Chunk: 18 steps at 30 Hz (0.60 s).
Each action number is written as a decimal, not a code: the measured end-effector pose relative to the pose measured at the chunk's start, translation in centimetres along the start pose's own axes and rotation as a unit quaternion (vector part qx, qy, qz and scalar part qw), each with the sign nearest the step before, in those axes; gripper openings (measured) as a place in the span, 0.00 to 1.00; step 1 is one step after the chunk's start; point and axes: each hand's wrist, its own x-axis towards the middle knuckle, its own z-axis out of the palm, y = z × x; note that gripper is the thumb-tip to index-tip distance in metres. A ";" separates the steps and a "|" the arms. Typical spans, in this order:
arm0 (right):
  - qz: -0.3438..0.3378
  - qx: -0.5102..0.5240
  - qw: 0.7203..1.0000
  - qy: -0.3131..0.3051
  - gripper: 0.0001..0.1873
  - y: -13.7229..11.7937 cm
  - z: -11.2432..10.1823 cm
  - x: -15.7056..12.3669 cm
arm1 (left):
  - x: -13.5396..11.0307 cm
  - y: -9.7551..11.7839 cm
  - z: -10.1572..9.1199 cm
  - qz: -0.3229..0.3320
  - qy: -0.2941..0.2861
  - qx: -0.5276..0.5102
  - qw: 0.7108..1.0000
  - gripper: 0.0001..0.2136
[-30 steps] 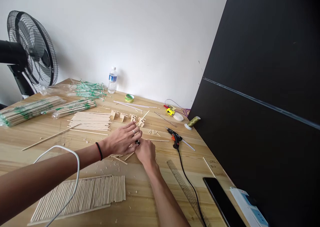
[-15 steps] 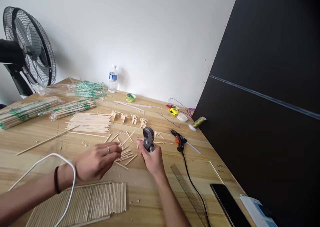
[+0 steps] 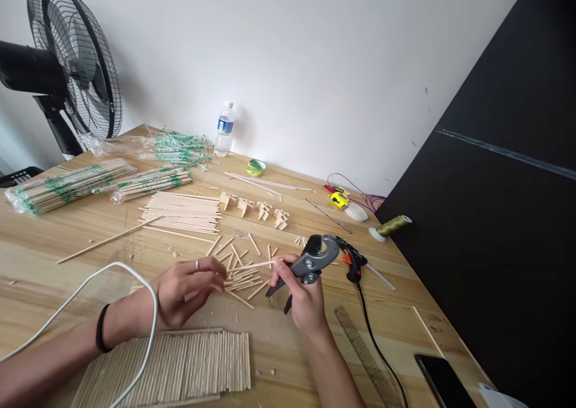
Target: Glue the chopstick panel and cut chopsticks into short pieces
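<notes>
My right hand [image 3: 303, 297] is wrapped around grey-and-black pruning shears [image 3: 309, 263], whose curved jaws point up and right and whose handles point down and left. Between that hand's thumb and forefinger is one end of a thin wooden stick [image 3: 254, 266]. The stick's other end reaches toward the fingertips of my left hand [image 3: 186, 291]; whether they touch it I cannot tell. My left fingers are curved, with the thumb apart from them. Short cut sticks [image 3: 243, 280] lie loosely beneath and between both hands.
Long sticks [image 3: 184, 213] lie behind my left hand, near several small stick-built pieces [image 3: 245, 206]. A stick panel [image 3: 198, 363] lies in front. At right are a glue gun [image 3: 354, 264], ruler [image 3: 364, 354] and phone [image 3: 443, 379]. A white cable [image 3: 155, 312] crosses my left forearm.
The view has swung right. My right hand has turned the shears so their handles and jaws show sideways. A stick now shows between the hands, and my left thumb has parted from the fingers.
</notes>
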 end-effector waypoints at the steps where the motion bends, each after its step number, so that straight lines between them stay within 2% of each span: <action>1: -0.001 0.000 1.000 0.019 0.12 0.1 -0.1 0.1 | -0.1 0.1 -0.5 -0.033 0.012 0.012 0.999 0.11; 3: 0.003 0.000 0.999 0.048 0.13 0.3 -0.2 0.3 | -0.3 0.1 -1.3 -0.110 0.012 0.055 0.992 0.07; 5: 0.011 0.001 0.998 0.061 0.14 0.5 -0.4 0.5 | -0.4 0.0 -1.9 -0.176 -0.024 0.110 0.978 0.07; 7: 0.020 -0.001 0.998 0.063 0.14 0.6 -0.4 0.5 | -0.5 -0.2 -2.0 -0.197 -0.071 0.153 0.966 0.07; 10: 0.025 -0.006 0.998 0.061 0.14 0.6 -0.3 0.4 | -0.6 -0.8 -1.4 -0.183 -0.113 0.190 0.958 0.02; 12: 0.024 -0.007 0.998 0.055 0.14 0.4 -0.1 0.3 | -0.8 -1.2 -0.8 -0.165 -0.105 0.208 0.958 0.03; 14: 0.026 -0.002 0.999 0.048 0.14 0.3 0.0 0.1 | -0.9 -1.6 -0.4 -0.157 -0.069 0.212 0.962 0.02; 18: 0.029 0.001 0.999 0.037 0.13 0.2 0.3 -0.1 | -0.9 -1.3 -0.6 -0.196 -0.016 0.155 0.968 0.01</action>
